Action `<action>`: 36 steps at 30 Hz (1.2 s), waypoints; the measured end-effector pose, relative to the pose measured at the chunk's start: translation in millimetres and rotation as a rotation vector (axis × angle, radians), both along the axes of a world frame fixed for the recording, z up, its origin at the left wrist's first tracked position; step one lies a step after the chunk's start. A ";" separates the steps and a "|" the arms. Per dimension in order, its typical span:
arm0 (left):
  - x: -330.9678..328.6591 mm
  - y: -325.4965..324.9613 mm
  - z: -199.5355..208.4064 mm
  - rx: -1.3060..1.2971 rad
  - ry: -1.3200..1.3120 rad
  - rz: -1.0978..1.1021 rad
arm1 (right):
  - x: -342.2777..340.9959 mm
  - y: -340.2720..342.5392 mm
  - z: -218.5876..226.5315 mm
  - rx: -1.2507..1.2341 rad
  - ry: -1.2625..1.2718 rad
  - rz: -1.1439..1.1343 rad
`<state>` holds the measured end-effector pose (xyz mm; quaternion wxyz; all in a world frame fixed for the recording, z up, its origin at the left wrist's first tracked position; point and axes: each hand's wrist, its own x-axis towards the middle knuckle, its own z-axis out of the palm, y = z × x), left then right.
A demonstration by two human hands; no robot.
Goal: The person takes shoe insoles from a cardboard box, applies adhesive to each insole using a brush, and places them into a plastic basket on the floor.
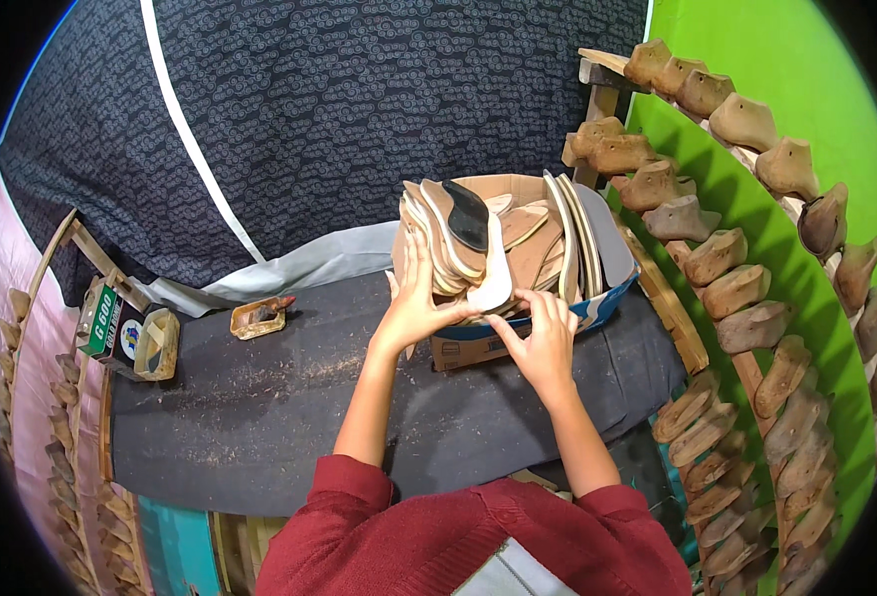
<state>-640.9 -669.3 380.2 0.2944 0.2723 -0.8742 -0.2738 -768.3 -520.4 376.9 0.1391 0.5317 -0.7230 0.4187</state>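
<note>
A cardboard box (473,353) full of shoe soles stands on the dark-covered table. At its left lies a stack of beige soles (428,233), with a white-edged sole (498,268) and a black piece (466,216) on top. My left hand (413,306) lies along the stack's left side, its fingers stretched out and the thumb pointing right at the near end. My right hand (541,348) is at the near end of the white-edged sole, with thumb and fingertips closed about its edge. The exact grip is partly hidden.
Racks of wooden shoe lasts (741,288) rise close on the right, and more lasts (66,437) hang at the left. On the table (259,427) are a small tray (259,318), a cut-open container (157,343) and scattered crumbs. A dark patterned cloth (359,119) hangs behind.
</note>
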 end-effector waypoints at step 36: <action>-4.0 34.0 -6.9 0.147 0.093 0.256 | -55.4 81.4 32.5 -0.634 -0.523 0.011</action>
